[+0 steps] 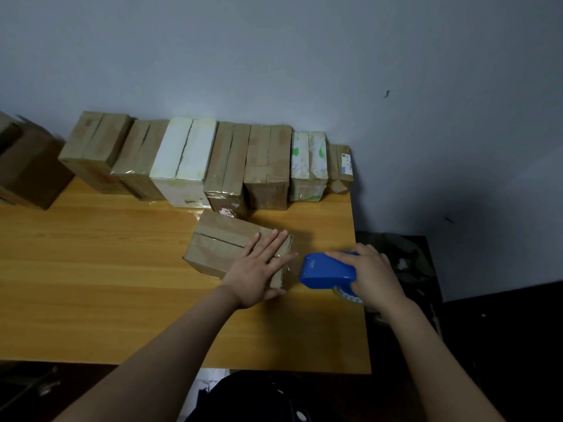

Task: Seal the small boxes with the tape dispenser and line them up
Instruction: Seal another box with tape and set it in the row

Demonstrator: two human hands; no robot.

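Head view, single frame, listed left to right.

**Hidden or unclear**
- Large brown carton (pixel 27 166): far left, blurred and cropped by the frame edge.
- Row of boxes (pixel 210 156): seven stand side by side along the wall at the back of the wooden table (pixel 91 269). Five are brown and two are white. The print on the label of the smallest, rightmost one is too small to read.
- Tape roll (pixel 347 294): mostly covered by the right hand, with only a pale printed arc showing.
- Dark heap (pixel 402 263): sits past the table's right edge. Its contents cannot be made out.

**Task items and grips**
- Small brown box (pixel 219 243): lies on the table in front of the row, turned at an angle, with its far corner near the fourth box. The seam of the top flaps shows on its left half, and clear film glints at its right end.
- Left hand (pixel 259 269): rests palm down on the right half of the box top and grips nothing.
- Blue tape dispenser (pixel 327 269): lies just right of the box, near the table's right edge, with its nose toward the box end. Whether tape spans the gap cannot be told.
- Right hand (pixel 376 275): grips the dispenser from the right.

**Pose**
- Left hand: fingers straight and slightly spread, pointing up and right, with the thumb at the box's near corner.
- Right hand: fingers curled over the dispenser's top.
- Both bare forearms enter from the bottom edge.
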